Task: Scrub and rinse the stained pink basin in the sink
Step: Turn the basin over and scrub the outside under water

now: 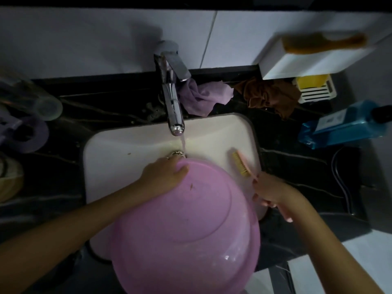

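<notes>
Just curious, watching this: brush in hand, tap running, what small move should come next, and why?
Probably swing the brush in the right hand over onto the brown mark on the pink basin. The left hand holds the basin's far edge, and the brush is beside it, touching no stain yet.

Left hand [163, 175] grips basin [191, 230], right hand [269, 192] grips brush [241, 164]

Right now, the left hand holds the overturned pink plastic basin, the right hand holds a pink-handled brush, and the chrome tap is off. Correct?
No: in the head view the chrome tap is running, water falling into the white sink. Correct: left hand holding the pink plastic basin, right hand holding the pink-handled brush.
</notes>
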Motion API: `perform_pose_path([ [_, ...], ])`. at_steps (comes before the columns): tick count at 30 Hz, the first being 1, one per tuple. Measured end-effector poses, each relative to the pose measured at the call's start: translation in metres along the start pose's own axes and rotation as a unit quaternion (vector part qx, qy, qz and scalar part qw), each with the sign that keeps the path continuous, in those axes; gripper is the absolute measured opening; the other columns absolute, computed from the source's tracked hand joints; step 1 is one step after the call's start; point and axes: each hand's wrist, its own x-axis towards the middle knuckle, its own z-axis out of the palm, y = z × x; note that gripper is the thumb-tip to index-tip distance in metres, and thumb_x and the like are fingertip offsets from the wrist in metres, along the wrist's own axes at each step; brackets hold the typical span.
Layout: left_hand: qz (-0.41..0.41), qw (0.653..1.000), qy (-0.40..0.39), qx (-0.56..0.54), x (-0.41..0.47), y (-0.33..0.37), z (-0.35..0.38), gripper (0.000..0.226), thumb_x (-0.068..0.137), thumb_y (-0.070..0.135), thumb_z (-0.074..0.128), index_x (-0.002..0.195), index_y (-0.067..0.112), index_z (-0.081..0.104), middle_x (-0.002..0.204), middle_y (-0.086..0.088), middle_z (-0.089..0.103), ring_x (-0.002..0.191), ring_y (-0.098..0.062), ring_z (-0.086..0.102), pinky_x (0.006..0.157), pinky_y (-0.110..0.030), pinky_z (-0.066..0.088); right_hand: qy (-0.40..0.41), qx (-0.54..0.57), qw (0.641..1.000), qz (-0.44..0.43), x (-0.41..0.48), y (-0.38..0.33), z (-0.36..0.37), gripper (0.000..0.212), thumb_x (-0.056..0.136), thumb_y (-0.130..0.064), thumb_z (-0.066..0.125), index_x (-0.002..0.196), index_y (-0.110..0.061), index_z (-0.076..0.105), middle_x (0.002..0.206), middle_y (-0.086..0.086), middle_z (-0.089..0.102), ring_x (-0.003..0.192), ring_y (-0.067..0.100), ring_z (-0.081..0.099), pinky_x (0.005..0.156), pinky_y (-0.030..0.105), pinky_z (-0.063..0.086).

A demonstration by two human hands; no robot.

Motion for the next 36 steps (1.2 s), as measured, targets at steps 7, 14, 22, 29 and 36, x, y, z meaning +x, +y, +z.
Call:
perform_pose_path([
  [7,-0.084,0.996,0.008,-0.005,-0.012,-0.008,-0.011,0.047,0.097,0.047,0.033,0.132,0.018,0.042,0.133,-0.009,0.048,0.122,-0.027,0.046,0.097,-0.038,0.038,-0.076,-0.029,0.994,-0.072,0.025,0.005,0.031,0.016,0.092,-0.024,0.047,0.101,-0.011,0.044,0.074,0.005,0.055,0.053,0.017,0.052,0.038,0.020,0.038],
  [14,-0.174,0.980,0.097,0.027,-0.049,-0.006,-0.034,0.055,0.096,0.047,0.035,0.139,0.013,0.033,0.137,-0.013,0.040,0.126,-0.031,0.039,0.099,-0.042,0.036,0.062,0.007,0.980,-0.189,0.046,-0.024,0.036,0.025,0.090,-0.035,0.052,0.107,-0.019,0.045,0.095,0.006,0.059,0.087,0.028,0.058,0.068,0.029,0.037],
  [22,-0.152,0.982,0.115,0.006,-0.024,0.010,-0.067,0.042,0.097,0.040,0.030,0.115,0.013,0.058,0.119,-0.007,0.061,0.110,-0.027,0.055,0.091,-0.032,0.043,0.120,0.022,0.963,-0.241,0.064,-0.046,0.041,0.008,0.089,-0.026,0.051,0.085,-0.019,0.051,0.085,0.005,0.064,0.080,0.029,0.059,0.070,0.034,0.048],
  [29,0.017,0.980,0.117,0.161,0.020,0.081,-0.040,0.041,0.093,0.039,0.031,0.098,0.020,0.067,0.108,-0.007,0.067,0.099,-0.028,0.059,0.080,-0.028,0.039,0.136,0.029,0.950,-0.279,0.073,-0.044,0.044,0.014,0.089,-0.017,0.049,0.101,-0.012,0.054,0.096,0.014,0.066,0.090,0.034,0.061,0.073,0.035,0.046],
  [36,-0.098,0.986,0.062,0.118,0.040,0.056,-0.052,0.055,0.084,0.051,0.028,0.095,0.013,0.067,0.107,-0.014,0.066,0.102,-0.031,0.061,0.081,-0.030,0.043,0.122,0.033,0.956,-0.266,0.080,-0.042,0.046,0.009,0.090,-0.023,0.049,0.087,-0.015,0.049,0.093,0.014,0.064,0.087,0.034,0.060,0.065,0.032,0.037],
])
